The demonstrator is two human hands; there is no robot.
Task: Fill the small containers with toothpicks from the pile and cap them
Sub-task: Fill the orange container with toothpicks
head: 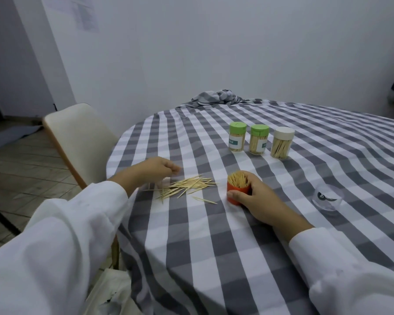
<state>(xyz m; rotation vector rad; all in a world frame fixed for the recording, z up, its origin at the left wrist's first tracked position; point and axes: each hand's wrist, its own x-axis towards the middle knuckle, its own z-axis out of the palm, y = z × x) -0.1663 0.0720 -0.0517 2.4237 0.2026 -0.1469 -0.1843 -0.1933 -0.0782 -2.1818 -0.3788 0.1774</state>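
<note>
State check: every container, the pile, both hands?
Left green-capped jar: full, capped.
Second green-capped jar: full, capped.
White-capped jar: full, capped.
Orange container: full, uncapped, held.
Clear cap: off, on cloth.
Toothpick pile: loose.
Left hand: over pile; grip unclear.
Right hand: grips orange container.

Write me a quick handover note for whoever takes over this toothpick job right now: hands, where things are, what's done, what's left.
Hands: right hand grips the orange container, upright, uncapped and packed with toothpicks. Left hand is at the far-left edge of the loose toothpick pile; whether it pinches any is unclear.
Done: two green-capped containers and a white-capped container stand filled in a row farther back on the checked tablecloth.
Left: gather the remaining pile and the stray toothpick, then cap the orange container. The clear piece to the right is probably its cap.
</note>
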